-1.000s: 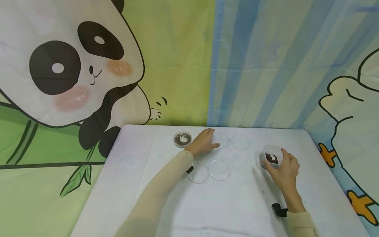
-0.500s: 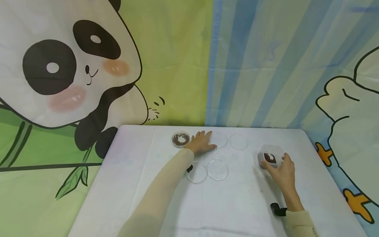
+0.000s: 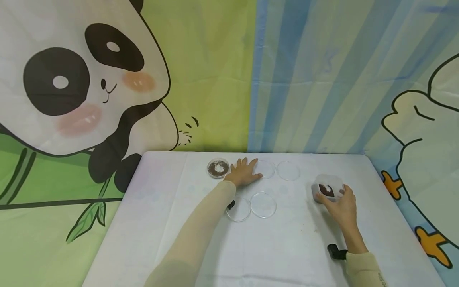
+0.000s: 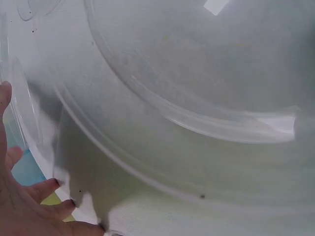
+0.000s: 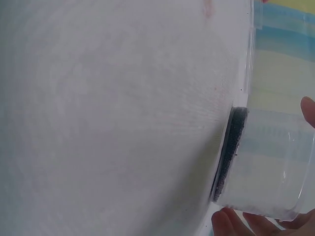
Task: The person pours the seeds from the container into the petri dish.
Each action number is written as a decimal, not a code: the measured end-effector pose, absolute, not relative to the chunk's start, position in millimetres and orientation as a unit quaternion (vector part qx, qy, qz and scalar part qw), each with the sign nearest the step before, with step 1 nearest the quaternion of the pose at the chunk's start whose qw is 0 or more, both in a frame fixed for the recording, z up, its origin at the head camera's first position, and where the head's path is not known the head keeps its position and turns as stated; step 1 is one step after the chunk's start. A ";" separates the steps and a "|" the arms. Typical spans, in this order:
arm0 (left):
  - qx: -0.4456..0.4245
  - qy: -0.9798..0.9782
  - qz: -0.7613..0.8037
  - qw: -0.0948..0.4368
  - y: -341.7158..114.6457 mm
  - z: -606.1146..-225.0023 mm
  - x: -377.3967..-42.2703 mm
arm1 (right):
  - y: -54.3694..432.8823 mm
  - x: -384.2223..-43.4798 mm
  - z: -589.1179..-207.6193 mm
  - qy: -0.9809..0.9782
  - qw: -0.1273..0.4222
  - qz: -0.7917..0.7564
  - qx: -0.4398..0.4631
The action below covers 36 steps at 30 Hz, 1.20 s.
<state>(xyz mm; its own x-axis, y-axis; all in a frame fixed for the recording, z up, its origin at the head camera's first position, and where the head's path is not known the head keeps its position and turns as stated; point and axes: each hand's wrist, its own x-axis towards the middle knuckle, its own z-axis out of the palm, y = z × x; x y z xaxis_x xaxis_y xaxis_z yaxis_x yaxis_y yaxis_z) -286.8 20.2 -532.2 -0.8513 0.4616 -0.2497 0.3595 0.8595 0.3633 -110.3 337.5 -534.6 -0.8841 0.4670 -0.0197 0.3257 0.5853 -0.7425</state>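
In the head view my left hand (image 3: 244, 173) is stretched over the back of the table, fingers spread and straight. It lies between a round clear dish of dark grains with a white patch (image 3: 218, 168) and an empty-looking clear dish (image 3: 267, 169); whether it touches either I cannot tell. My right hand (image 3: 342, 207) grips a clear plastic tub (image 3: 325, 191) at the right, thumb on one side and fingers on the other. A dark granular layer (image 5: 231, 152) lines the tub's bottom in the right wrist view.
Another clear dish (image 3: 288, 170) stands at the back. Two more, a front left dish (image 3: 244, 218) and a front right dish (image 3: 263, 205), sit side by side near the left forearm. All are on a white table (image 3: 287, 247) against a printed cloth backdrop (image 3: 222, 79).
My left hand's fingers have fanned apart beside the filled dish. The right hand keeps its grip on the tub in nearly the same place. The head view has shifted slightly.
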 end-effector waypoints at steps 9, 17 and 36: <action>0.199 0.952 0.152 0.177 21.5 -529.2 -284.0 | 338.0 -115.2 -537.9 -0.870 0.118 0.440 -0.189; 0.201 0.953 0.140 0.176 23.1 -527.2 -282.3 | 331.9 -128.8 -533.5 -0.854 0.134 0.477 -0.159; 0.198 0.952 0.143 0.185 19.0 -530.9 -284.8 | 306.4 -175.8 -518.3 -0.897 0.161 0.410 -0.031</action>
